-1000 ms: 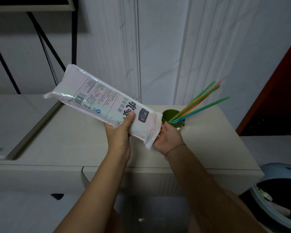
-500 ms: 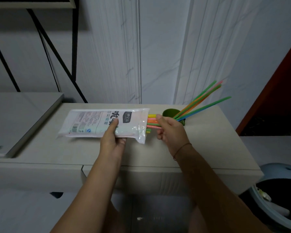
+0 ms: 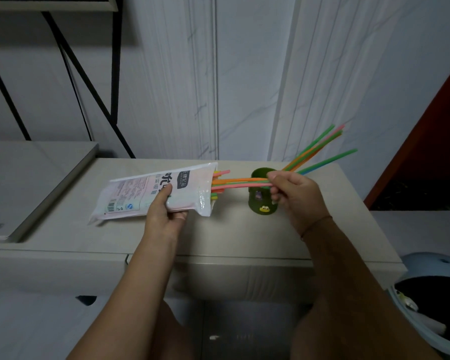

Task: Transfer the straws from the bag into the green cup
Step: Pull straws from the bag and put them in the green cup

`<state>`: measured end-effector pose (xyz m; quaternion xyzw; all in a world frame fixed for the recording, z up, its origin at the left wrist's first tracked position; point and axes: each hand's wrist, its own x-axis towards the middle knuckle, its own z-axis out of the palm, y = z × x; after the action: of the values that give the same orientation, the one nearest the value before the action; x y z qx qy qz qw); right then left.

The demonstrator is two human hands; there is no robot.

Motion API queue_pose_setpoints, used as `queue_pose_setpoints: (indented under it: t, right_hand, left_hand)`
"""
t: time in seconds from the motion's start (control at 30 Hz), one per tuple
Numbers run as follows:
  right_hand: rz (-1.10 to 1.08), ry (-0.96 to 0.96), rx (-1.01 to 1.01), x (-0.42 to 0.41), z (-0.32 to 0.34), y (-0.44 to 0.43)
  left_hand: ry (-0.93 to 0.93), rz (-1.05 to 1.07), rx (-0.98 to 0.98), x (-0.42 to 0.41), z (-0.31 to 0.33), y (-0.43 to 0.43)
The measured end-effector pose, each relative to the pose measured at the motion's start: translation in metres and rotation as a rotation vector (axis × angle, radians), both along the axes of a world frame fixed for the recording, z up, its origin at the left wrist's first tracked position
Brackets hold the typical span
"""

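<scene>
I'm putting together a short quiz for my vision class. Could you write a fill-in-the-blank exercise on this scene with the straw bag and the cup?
1. The left hand grips the white printed plastic bag, whose open end points toward the person's ____.
2. The right hand pinches thin coloured straws that stick partway out of the ____.
3. The green plastic cup behind that hand already holds several leaning ____.

Missing words: right; bag; straws.

Straws (image 3: 234, 181) half out of bag (image 3: 140, 188); green cup (image 3: 256, 202) upright.
</scene>
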<state>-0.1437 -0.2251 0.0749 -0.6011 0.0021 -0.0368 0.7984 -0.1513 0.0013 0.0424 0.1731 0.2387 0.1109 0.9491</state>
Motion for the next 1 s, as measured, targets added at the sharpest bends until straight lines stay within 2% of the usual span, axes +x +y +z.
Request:
queue_pose_setpoints:
  t: [0.1, 0.23, 0.33, 0.57, 0.83, 1.0]
  right_hand:
    - [0.063, 0.003, 0.194, 0.0, -0.001, 0.004]
    - [0.142, 0.001, 0.287, -0.006, -0.008, 0.028]
    - [0.141, -0.015, 0.259, -0.009, -0.01, 0.035]
    - [-0.015, -0.027, 0.199, 0.001, -0.002, 0.007]
    - [0.076, -0.029, 0.175, -0.005, -0.005, 0.029]
    - [-0.009, -0.046, 0.11, -0.005, 0.004, 0.017]
  left_hand:
    - [-0.001, -0.004, -0.019, 0.001, 0.0, -0.003]
    - [-0.006, -0.015, -0.051, 0.0, 0.0, -0.019]
    - [0.001, -0.021, -0.059, -0.002, -0.001, -0.025]
    - [0.008, 0.049, -0.053, -0.002, -0.003, -0.005]
    - [0.037, 0.006, -0.061, -0.001, -0.003, -0.02]
    - [0.07, 0.031, -0.044, -0.001, -0.006, -0.009]
